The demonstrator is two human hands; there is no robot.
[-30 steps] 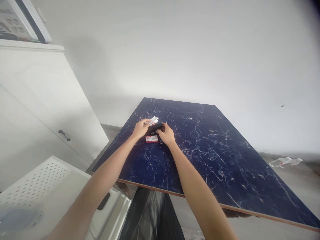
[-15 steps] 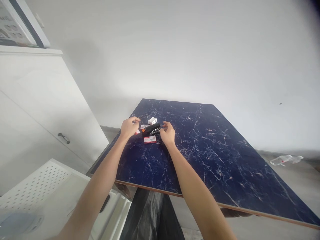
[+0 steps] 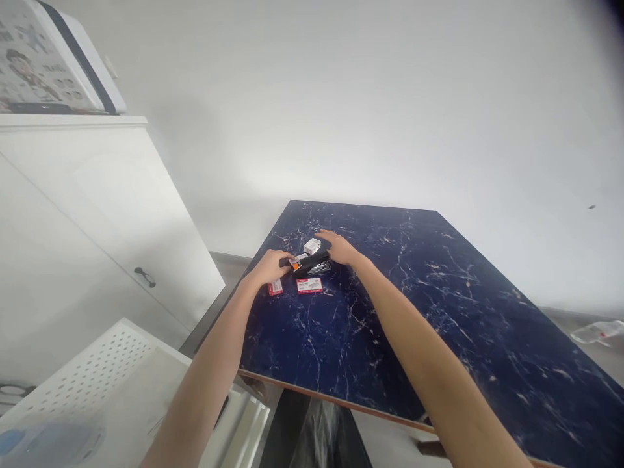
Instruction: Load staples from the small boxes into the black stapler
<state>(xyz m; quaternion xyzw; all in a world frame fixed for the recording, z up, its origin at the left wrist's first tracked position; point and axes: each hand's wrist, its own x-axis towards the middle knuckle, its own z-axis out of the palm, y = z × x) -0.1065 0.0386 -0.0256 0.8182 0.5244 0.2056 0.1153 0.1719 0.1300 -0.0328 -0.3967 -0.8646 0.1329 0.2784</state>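
Observation:
A black stapler with an orange end lies on the dark blue marbled table. My left hand is at its orange end, thumb and fingers apart; whether they touch it is hard to tell. My right hand is open at the other end, fingers stretched out past a small white box behind the stapler. In front of the stapler lies a flat red-and-white box. A second red-and-white box sits below my left hand. Another small packet is partly hidden behind the stapler.
A white cabinet stands to the left with a printed case on top. Nearer, a white perforated unit sits beside the table. The wall rises behind. Clear plastic lies beyond the table's right edge.
My left hand has come in to the stapler's orange end. My right hand has reached farther back towards the small white box, its fingers straightening. The view has turned slightly left.

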